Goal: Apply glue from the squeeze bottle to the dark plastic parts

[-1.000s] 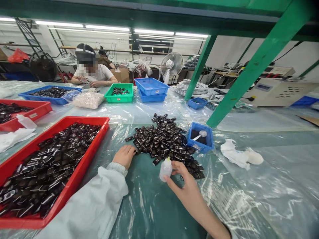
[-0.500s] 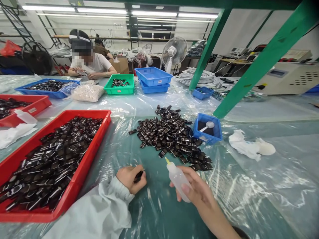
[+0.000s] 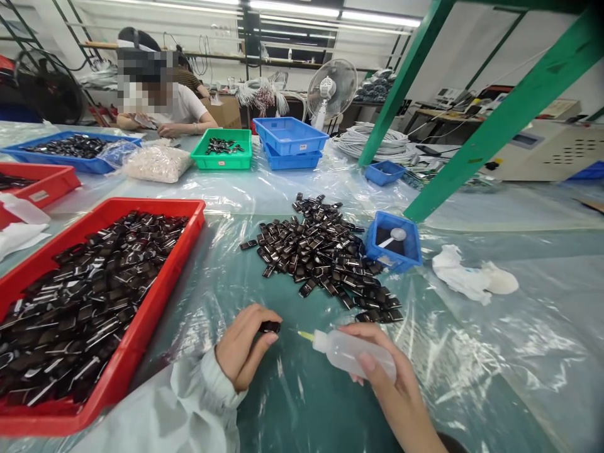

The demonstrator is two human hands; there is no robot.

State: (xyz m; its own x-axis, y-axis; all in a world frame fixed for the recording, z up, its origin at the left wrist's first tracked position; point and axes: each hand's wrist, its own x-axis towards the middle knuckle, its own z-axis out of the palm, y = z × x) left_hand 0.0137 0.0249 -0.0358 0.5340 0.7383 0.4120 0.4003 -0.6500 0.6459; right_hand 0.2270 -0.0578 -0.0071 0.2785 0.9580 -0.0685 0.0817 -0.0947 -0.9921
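Black, a small part (image 3: 270,326) is pinched by the left hand (image 3: 244,351) at lower centre; a squeeze bottle (image 3: 352,353) is gripped by the closed right hand (image 3: 399,393), tipped sideways so its nozzle (image 3: 306,336) is aimed at the part; the pile (image 3: 325,255) lies within reach just above.

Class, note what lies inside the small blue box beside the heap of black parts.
A white spoon rests on dark contents in the small blue box; its floor is covered.

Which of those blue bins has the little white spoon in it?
The small blue bin at the right edge of the pile of black parts holds the white spoon. The stacked blue trays behind show none.
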